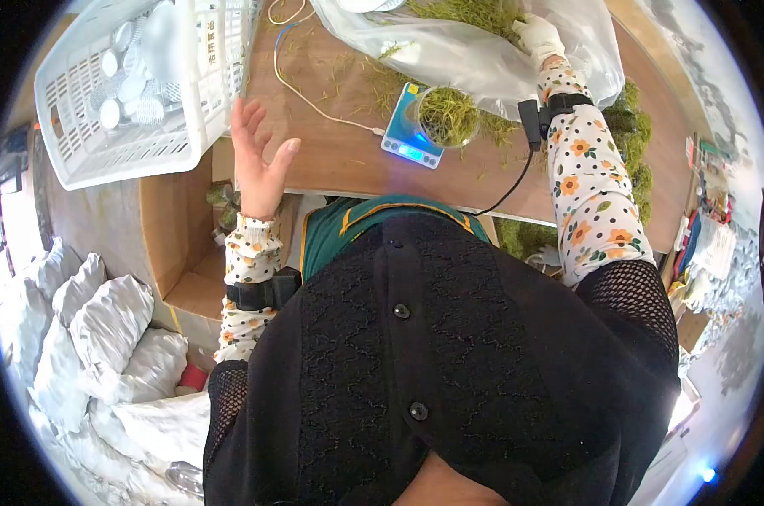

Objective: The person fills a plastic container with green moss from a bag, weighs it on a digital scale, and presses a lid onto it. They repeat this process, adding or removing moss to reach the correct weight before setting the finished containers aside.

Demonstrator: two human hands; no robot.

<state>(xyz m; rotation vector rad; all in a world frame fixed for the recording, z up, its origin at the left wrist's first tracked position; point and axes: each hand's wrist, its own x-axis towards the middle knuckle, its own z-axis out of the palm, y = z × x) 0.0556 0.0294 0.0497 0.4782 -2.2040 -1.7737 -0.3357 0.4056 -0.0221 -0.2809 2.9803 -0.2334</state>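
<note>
My left hand (pixel 260 162) is bare and open, fingers spread, above the table edge beside the white basket, with nothing in it. My right hand (pixel 540 39) wears a white glove and is at the dry green moss (pixel 470 12) in a large clear plastic bag (pixel 449 63). Its fingers look curled into the moss, and their tips are partly hidden. Between the hands, a round clear container (pixel 447 118) filled with moss stands on a blue digital scale (pixel 400 139) with a lit display. A pale cable (pixel 314 103) runs to the scale.
A white plastic basket (pixel 192 143) holding several clear lidded containers (pixel 133 80) is at the upper left. Below it is an open cardboard box (pixel 175 228). Moss scraps litter the brown table (pixel 340 169). More moss (pixel 639 143) lies at right. White sacks (pixel 112 325) are piled lower left.
</note>
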